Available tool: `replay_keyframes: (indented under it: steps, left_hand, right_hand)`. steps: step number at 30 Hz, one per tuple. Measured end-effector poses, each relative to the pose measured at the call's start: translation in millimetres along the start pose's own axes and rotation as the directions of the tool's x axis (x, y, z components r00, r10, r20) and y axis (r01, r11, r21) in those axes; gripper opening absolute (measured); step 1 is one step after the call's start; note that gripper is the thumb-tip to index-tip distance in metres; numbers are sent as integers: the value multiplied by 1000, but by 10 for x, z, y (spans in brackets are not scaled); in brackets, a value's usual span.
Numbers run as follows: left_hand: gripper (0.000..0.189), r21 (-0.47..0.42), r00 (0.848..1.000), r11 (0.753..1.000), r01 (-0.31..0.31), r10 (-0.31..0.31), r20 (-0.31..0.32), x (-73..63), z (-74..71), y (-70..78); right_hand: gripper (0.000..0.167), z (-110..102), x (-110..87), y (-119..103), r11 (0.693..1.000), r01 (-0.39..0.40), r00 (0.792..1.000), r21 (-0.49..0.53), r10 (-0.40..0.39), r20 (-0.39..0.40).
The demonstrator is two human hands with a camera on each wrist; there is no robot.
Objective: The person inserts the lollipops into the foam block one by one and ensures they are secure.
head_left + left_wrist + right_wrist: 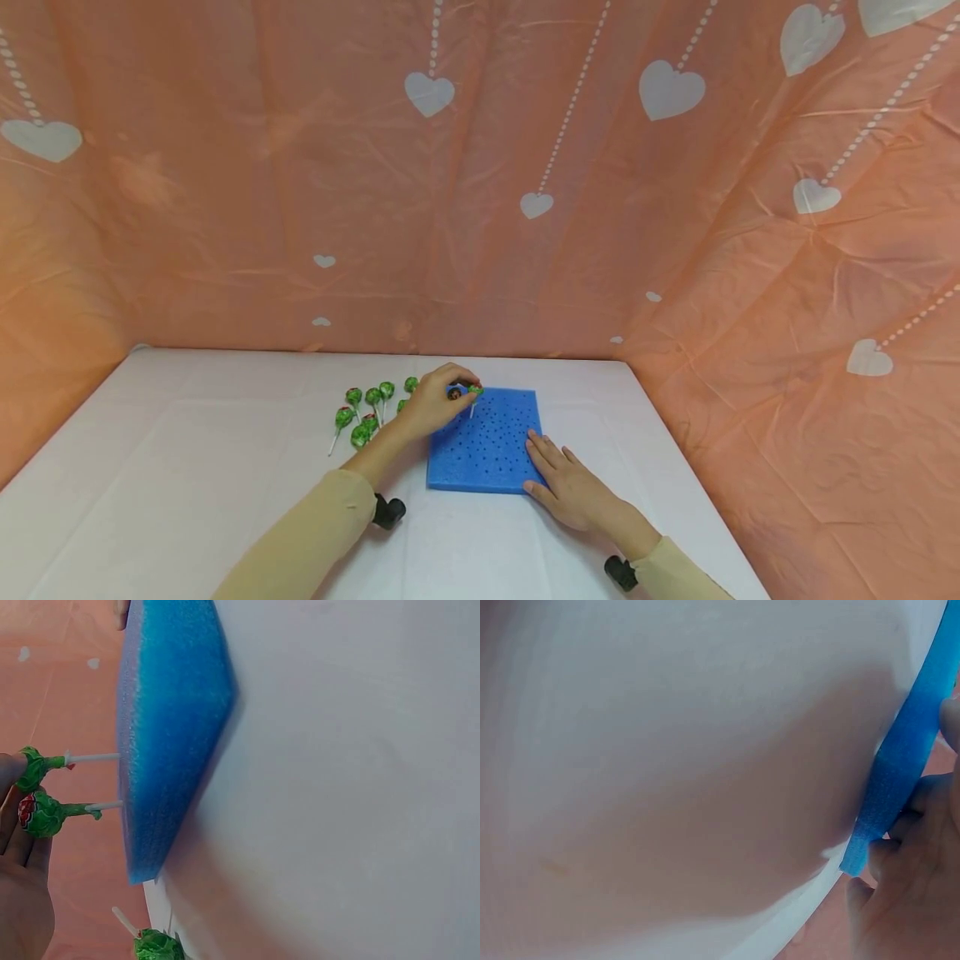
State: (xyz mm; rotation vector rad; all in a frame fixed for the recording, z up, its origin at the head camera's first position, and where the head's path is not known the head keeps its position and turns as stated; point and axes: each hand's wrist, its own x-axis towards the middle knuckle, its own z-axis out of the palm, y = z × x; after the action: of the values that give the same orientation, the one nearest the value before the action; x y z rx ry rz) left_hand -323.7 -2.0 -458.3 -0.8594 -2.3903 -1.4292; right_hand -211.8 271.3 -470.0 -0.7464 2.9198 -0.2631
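Fingers curled, the left hand point(433, 404) pinches a green-wrapped, ball-headed lollipop point(476, 389) by its head over the far part of a flat, blue, hole-dotted block point(480, 458) on the white surface point(225, 467). The lollipop's long axis stands nearly upright, white stick point(472, 411) pointing down. The right hand point(576, 493), fingers outstretched, rests on the block's near right edge.

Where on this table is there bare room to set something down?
The widest bare patch of the table lies left of the loose lollipops. Another sits before the blue block, between the sleeves; a narrower one lies right of the block, beyond the right hand. It is crowded from the lollipops to the block's back left, where the left hand pinches a lollipop.
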Motion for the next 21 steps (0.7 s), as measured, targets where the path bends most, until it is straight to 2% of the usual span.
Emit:
replay_keyframes:
  steps: [11, 21]
  left_hand:
    - [21, 18, 999, 1000, -13, 12, 36, -2, 3, -19]
    - [20, 63, 994, 996, 57, -62, 85, 9, -4, -6]
  right_hand:
    - [69, -8, 2, -14, 1000, -1, 1000, 2, 1, 5]
    - [70, 9, 5, 9, 1000, 0, 1000, -6, 0, 4]
